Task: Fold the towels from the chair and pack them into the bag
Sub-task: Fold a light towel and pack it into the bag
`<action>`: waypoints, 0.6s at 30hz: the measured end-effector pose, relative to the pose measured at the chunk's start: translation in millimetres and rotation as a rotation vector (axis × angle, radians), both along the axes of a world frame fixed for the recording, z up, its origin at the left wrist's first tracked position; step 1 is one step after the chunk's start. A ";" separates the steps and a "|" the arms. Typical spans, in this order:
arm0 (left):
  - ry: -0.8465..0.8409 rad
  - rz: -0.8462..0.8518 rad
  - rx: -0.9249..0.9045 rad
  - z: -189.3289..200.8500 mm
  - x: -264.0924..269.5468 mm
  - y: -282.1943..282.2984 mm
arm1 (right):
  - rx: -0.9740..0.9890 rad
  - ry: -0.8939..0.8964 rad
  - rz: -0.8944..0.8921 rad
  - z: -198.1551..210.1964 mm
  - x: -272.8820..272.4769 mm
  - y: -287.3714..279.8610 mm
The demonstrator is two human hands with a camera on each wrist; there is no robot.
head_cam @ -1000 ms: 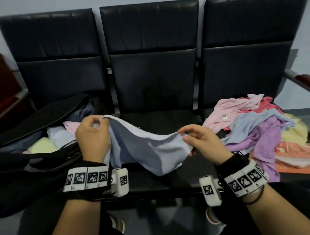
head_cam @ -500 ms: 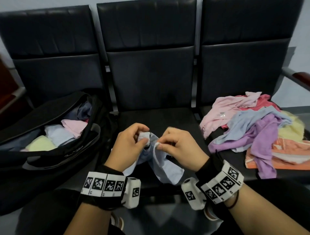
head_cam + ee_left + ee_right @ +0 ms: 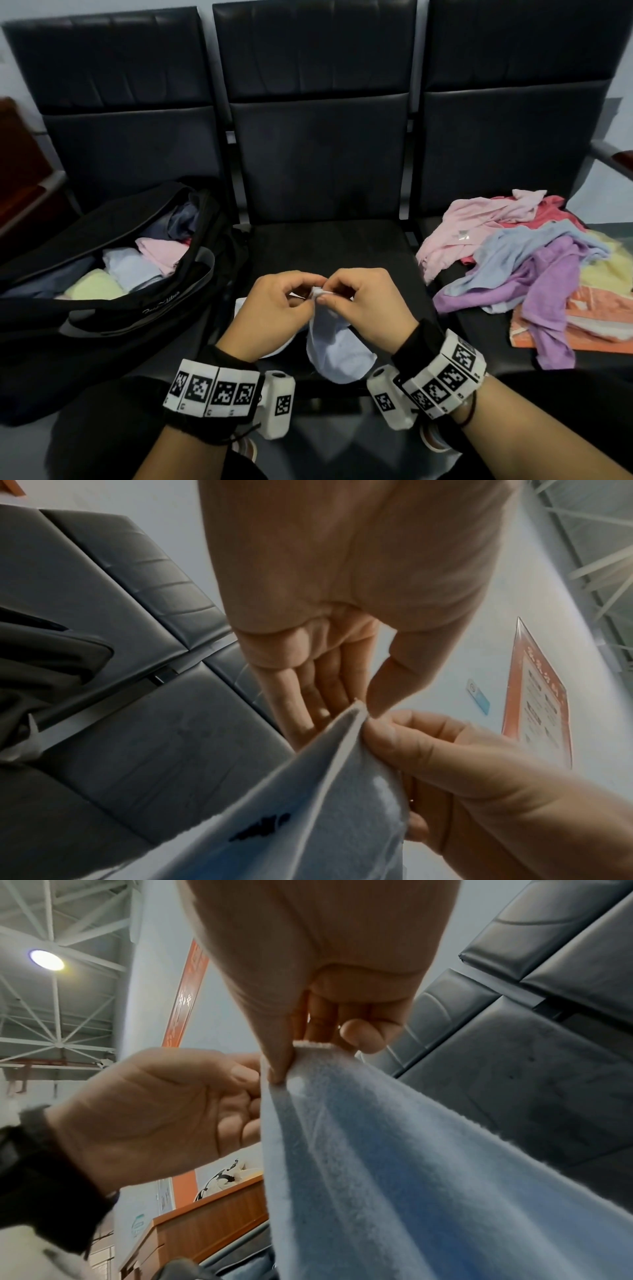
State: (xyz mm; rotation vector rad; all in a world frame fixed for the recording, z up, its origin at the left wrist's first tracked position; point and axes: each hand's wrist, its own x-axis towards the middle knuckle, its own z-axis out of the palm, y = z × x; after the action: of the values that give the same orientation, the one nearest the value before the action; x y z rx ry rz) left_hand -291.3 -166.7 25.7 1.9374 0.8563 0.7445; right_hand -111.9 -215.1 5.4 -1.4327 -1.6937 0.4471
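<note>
Both hands hold a light blue towel (image 3: 337, 349) over the middle seat (image 3: 325, 246). My left hand (image 3: 305, 291) and right hand (image 3: 329, 298) meet and pinch its top corners together, so it hangs doubled below them. The right wrist view shows the right hand (image 3: 301, 1050) pinching the towel (image 3: 411, 1150) at its hem. In the left wrist view the left hand (image 3: 342, 704) has its thumb and fingers at the towel (image 3: 308, 804) corner. An open black bag (image 3: 144, 308) on the left seat holds folded towels (image 3: 137, 263). Loose towels (image 3: 531, 267) are heaped on the right seat.
Three black padded seats stand in a row with tall backs. An armrest (image 3: 613, 157) ends the row on the right, and a brown wooden piece (image 3: 20, 154) stands at the far left. The bag's flap lies open toward the back.
The hands, spread apart with the towel stretched between them, have come together and lower. The towel's two top corners now meet and the cloth hangs folded in half.
</note>
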 end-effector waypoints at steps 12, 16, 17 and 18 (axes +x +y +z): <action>0.084 0.087 0.195 -12.2 -3.0 7.6 | -0.106 -0.024 0.134 -2.7 2.0 1.1; 0.018 0.180 0.307 -12.8 -6.2 10.2 | -0.189 -0.069 0.163 -19.2 14.8 5.6; -0.011 0.213 0.315 -11.8 -7.6 12.1 | -0.224 -0.091 0.168 -25.9 18.9 6.5; -0.047 0.248 0.312 -10.2 -9.2 14.3 | -0.260 -0.124 0.169 -32.8 22.9 7.2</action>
State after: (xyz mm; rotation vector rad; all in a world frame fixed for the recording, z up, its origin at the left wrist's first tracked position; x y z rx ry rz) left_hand -300.5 -152.4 15.5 2.0957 1.0107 1.1221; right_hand -89.0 -208.0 -27.5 -1.5325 -1.9204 0.7060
